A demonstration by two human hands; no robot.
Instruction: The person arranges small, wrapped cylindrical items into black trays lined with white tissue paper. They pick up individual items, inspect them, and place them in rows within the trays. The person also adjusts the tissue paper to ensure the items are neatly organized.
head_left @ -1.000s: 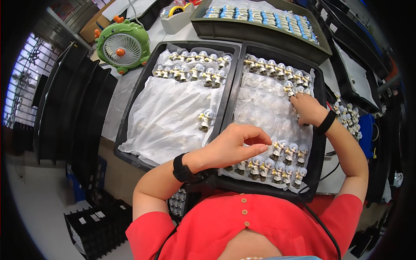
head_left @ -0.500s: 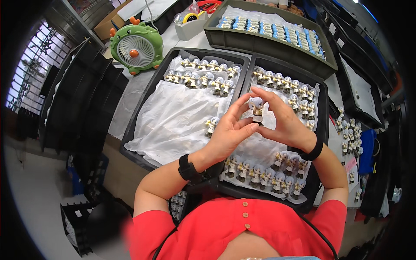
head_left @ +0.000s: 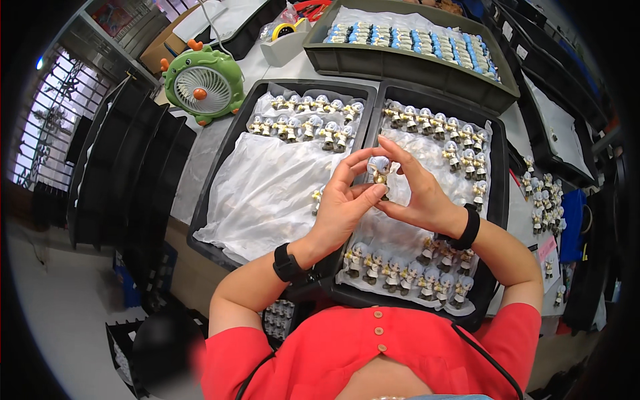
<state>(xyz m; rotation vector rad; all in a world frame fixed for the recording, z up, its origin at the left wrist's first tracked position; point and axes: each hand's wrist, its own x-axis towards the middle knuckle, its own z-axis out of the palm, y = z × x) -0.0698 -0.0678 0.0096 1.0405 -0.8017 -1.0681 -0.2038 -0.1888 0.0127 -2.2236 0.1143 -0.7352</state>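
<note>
Between my hands, over the gap between two black trays, I hold a small figurine (head_left: 380, 175) with pale lilac hair, a white and gold outfit and dark feet. My left hand (head_left: 345, 208) pinches it from the left, thumb low and fingers beside its head. From the right, my right hand (head_left: 430, 198) curves round it, fingertips by the head and thumb near the feet. Beneath, the right black tray (head_left: 497, 200) has rows of matching figurines (head_left: 393, 275) at its near and far ends. More stand at the far end of the left black tray (head_left: 223, 157), with one partly hidden behind my left hand.
A green cartoon-shaped fan (head_left: 203, 87) stands at the far left, near a tape dispenser (head_left: 287, 43). An olive bin (head_left: 400, 70) of blue-and-white pieces sits behind the trays. Loose figurines (head_left: 547, 203) crowd the right side by a blue object (head_left: 572, 227). Black trays (head_left: 123, 167) are stacked left.
Both hands have shifted slightly left and nearer to me with the figurine. It is now turned, its face pointing more to the right. The whole view has tilted slightly.
</note>
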